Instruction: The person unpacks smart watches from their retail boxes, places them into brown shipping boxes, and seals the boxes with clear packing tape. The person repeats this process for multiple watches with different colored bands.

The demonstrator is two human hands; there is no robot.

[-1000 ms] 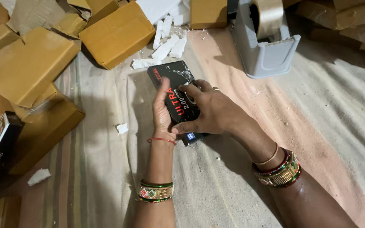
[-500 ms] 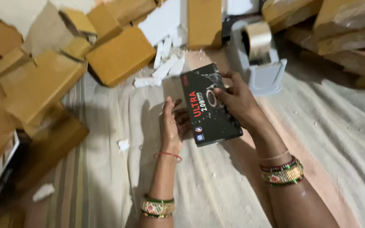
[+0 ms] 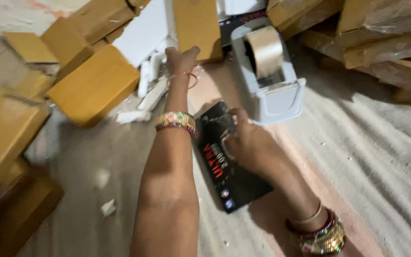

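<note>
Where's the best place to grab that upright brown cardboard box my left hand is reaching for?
Probably by its lower end, coming from below and the left, where the left hand already touches the brown cardboard box. It's narrow and flat, so thumb and fingers can likely span its long side edges; the grey tape dispenser crowds the right.

One view only — a head-worn camera looking steeply down, close over a cloth-covered floor [image 3: 357, 157]. It faces forward toward twelve o'clock, where a grey tape dispenser [image 3: 269, 78] stands — nothing is shared with another view.
</note>
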